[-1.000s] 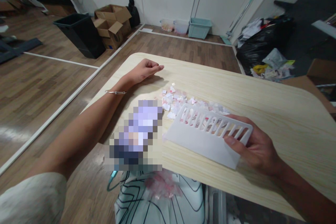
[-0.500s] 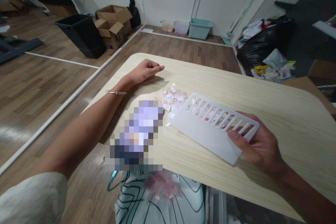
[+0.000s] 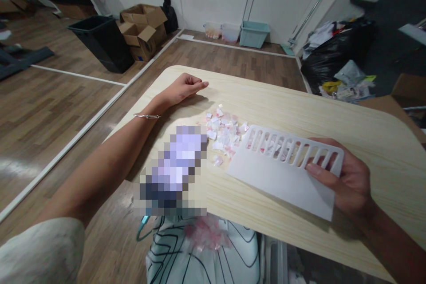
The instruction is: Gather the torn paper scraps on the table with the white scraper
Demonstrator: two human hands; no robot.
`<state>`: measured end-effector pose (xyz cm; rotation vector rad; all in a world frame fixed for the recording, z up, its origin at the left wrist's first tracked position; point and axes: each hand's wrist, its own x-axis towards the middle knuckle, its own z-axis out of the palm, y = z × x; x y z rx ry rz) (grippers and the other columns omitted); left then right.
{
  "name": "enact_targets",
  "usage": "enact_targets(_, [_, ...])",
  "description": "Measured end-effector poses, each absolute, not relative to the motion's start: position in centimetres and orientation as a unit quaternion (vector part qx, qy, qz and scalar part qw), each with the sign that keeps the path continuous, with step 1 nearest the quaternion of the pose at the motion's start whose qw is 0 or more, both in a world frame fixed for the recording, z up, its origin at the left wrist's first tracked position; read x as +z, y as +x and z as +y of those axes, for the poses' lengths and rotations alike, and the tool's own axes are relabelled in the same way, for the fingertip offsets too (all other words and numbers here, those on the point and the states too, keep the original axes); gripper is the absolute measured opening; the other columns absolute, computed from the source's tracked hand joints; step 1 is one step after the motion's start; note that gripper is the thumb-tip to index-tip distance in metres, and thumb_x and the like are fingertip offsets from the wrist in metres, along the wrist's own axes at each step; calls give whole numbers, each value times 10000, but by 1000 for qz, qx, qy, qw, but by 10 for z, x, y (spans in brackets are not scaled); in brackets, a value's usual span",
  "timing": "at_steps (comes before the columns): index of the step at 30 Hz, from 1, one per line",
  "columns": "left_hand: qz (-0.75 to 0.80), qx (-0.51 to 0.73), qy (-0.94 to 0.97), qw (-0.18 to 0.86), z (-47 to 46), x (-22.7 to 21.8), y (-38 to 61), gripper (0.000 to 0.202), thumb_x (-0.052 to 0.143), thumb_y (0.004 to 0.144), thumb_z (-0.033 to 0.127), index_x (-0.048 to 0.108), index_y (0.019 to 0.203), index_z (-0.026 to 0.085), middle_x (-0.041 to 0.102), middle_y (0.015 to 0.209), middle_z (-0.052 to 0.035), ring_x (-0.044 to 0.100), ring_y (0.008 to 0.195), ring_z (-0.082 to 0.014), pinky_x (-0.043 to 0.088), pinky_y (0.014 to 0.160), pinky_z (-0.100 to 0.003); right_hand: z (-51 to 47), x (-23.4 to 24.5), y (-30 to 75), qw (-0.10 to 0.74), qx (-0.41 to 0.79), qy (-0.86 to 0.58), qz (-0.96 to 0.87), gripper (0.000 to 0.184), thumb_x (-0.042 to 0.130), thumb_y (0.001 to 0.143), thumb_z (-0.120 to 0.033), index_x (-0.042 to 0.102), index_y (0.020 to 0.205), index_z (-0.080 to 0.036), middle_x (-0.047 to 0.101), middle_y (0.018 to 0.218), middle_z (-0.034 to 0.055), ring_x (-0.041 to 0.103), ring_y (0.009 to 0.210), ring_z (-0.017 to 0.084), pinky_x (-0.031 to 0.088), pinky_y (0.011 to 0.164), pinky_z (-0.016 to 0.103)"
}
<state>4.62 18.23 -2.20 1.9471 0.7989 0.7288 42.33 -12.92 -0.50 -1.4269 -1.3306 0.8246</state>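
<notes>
My right hand grips one end of a white flat plastic board with a row of long slots along its far side. The thumb lies on top and the other fingers go underneath. The board is held over the wooden table. Small white and pink paper or plastic pieces lie scattered by its left end, and some show through the slots. My left hand rests on the table's far left part, its fingers curled closed with nothing visible in them. A pixelated phone-like device lies between my forearms, blurred out.
Below the near table edge, pink clear wrappers lie on a light patterned cloth. Beyond the table stand a black bin, cardboard boxes and a teal tub. Black bags lie at the right.
My right hand has moved to the right with the slotted board, uncovering more of the scattered pieces. My left hand stays in place.
</notes>
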Motion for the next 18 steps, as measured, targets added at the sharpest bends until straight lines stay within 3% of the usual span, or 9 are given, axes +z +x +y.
enact_targets(4, [324, 299, 783, 439, 181, -20, 47, 573, 712, 1140, 405, 387, 688, 270, 314, 573, 61, 228, 567, -110, 173, 543, -348, -134, -1, 419, 459, 380, -587, -549, 350, 988, 949, -454, 926, 1284, -375, 935, 960, 44, 853, 693, 265, 696, 584, 326])
enact_targets(11, [321, 297, 784, 441, 178, -19, 47, 560, 712, 1136, 410, 382, 705, 273, 302, 582, 66, 220, 561, -106, 168, 523, -348, -134, 3, 428, 465, 386, -587, -538, 358, 992, 951, -439, 930, 1295, -362, 946, 1013, 56, 846, 742, 229, 674, 641, 283])
enact_targets(18, [323, 299, 782, 442, 179, -20, 47, 582, 724, 1132, 439, 366, 703, 278, 292, 563, 69, 197, 539, -95, 155, 513, -333, -131, 10, 421, 456, 401, -555, -569, 315, 1040, 860, -387, 954, 1163, -377, 905, 873, 6, 803, 650, 197, 635, 580, 240])
